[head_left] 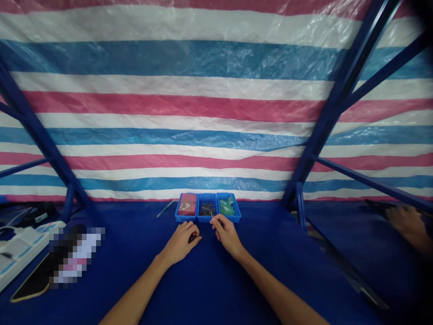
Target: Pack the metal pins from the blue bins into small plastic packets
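Left hand: the left hand (184, 234) was curled over a dark object (192, 238), mostly covered by the fingers and unidentifiable; it was rested on the bench (203, 280).
Right hand: thumb and fingertips of the right hand (226, 233) were brought together at the front of the middle bin (203, 219); whether anything was pinched could not be told.
Middle bin contents: thin metal pieces (206, 209) were partly hidden by the right fingertips.
Side bins: red material (187, 205) was held left, green pieces (226, 206) right.
Far right: another person's hand (404, 222) was blurred by shadow.
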Available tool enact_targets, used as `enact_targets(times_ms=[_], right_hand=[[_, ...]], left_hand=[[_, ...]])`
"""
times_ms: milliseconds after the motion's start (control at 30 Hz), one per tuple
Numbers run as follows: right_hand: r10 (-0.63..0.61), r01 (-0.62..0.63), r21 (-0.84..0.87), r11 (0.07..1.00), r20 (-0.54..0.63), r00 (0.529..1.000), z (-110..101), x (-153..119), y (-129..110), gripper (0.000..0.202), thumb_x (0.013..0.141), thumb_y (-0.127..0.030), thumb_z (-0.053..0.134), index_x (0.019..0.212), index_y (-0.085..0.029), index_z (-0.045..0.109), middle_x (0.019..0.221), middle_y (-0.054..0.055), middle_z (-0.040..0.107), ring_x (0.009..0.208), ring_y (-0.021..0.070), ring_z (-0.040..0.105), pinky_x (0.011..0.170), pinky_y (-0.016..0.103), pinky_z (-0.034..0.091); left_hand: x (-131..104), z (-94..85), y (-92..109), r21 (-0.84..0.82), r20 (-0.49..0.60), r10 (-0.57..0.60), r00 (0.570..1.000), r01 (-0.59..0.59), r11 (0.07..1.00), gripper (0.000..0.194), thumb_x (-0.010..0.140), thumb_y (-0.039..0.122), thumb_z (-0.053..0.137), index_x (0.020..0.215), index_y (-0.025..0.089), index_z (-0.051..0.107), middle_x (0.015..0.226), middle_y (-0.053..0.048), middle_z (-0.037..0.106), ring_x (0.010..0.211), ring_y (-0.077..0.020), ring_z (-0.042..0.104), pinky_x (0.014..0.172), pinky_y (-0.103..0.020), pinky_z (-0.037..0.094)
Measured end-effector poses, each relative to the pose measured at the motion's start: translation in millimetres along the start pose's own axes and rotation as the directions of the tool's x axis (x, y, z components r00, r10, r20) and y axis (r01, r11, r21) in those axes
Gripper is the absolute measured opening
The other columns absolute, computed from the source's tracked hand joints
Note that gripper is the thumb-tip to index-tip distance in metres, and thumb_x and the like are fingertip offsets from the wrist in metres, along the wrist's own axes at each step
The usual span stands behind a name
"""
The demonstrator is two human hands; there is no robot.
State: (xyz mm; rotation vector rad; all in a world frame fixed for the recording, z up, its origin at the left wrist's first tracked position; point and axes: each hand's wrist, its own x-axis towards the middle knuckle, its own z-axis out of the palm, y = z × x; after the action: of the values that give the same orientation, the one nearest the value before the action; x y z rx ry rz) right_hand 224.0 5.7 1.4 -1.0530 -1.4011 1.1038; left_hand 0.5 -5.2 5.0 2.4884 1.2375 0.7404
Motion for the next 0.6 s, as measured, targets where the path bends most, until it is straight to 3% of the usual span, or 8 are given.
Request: enact_targets(times_ms=[167,267,333,433,500,600], right_hand=[[0.135,-0.150,0.254,0.956,0.074,0.988,0.3,1.2,-1.7,0.044,0.093,-0.063,0.061,0.081,-0.021,0.056,0.065,-0.008,0.045,0.042,0.0055,0.032,0.040,0.020,0.020],[0.163,-0.180,0.293,0.939,0.083,0.983,-0.5,1.3,-1.6,0.047,0.093,-0.066,0.062,0.079,-0.021,0.054,0.063,-0.009,0.042,0.042,0.0056,0.028,0.041,0.021,0.018],[0.140,-0.148,0.230,0.962,0.047,0.989,-1.1,1.0,-1.7,0.046,0.095,-0.065,0.060,0.079,-0.022,0.053,0.063,-0.009,0.040,0.044,0.0072,0.029,0.042,0.022,0.020],[-0.038,0.038,-0.011,0.999,-0.058,0.998,-2.3,-0.9,-2.7,0.041,0.098,-0.057,0.060,0.078,-0.022,0.055,0.067,-0.005,0.046,0.055,0.0114,0.042,0.051,0.024,0.033],[-0.166,0.144,-0.193,0.971,-0.102,0.981,-2.9,-3.1,-4.0,0.035,0.099,-0.050,0.062,0.079,-0.022,0.055,0.071,-0.004,0.051,0.062,0.0136,0.048,0.060,0.026,0.038],[-0.239,0.182,-0.367,0.912,-0.115,0.964,-3.7,-6.4,-6.5,0.027,0.097,-0.041,0.066,0.080,-0.023,0.055,0.071,-0.004,0.054,0.064,0.0147,0.049,0.062,0.027,0.038]], left_hand=[[-0.1,0.8,-1.0,0.003,-0.002,0.000,1.000,0.000,1.000,0.016,0.104,0.034,0.060,0.094,0.023,0.061,0.094,-0.001,0.061,0.092,-0.0212,0.056,0.083,-0.035,0.039],[-0.3,1.0,-0.7,0.009,-0.001,-0.005,1.000,0.005,1.000,0.015,0.104,0.034,0.060,0.094,0.023,0.061,0.094,-0.001,0.061,0.092,-0.0212,0.056,0.084,-0.035,0.039],[-0.4,1.0,-0.7,0.012,0.000,-0.003,1.000,0.003,1.000,0.015,0.104,0.033,0.061,0.094,0.023,0.061,0.094,-0.001,0.061,0.091,-0.0211,0.056,0.084,-0.035,0.039],[-0.3,0.8,-0.8,0.013,-0.004,0.002,1.000,-0.002,1.000,0.014,0.104,0.033,0.060,0.094,0.023,0.061,0.094,-0.001,0.061,0.091,-0.0212,0.056,0.084,-0.035,0.039],[-0.2,0.7,-1.0,0.011,-0.008,0.006,1.000,-0.005,1.000,0.015,0.104,0.033,0.061,0.094,0.023,0.061,0.094,-0.001,0.062,0.090,-0.0213,0.056,0.084,-0.035,0.040],[-0.1,0.4,-1.0,0.011,-0.009,0.009,1.000,-0.009,1.000,0.015,0.104,0.034,0.060,0.094,0.023,0.061,0.094,-0.001,0.062,0.090,-0.0210,0.057,0.085,-0.036,0.040]])
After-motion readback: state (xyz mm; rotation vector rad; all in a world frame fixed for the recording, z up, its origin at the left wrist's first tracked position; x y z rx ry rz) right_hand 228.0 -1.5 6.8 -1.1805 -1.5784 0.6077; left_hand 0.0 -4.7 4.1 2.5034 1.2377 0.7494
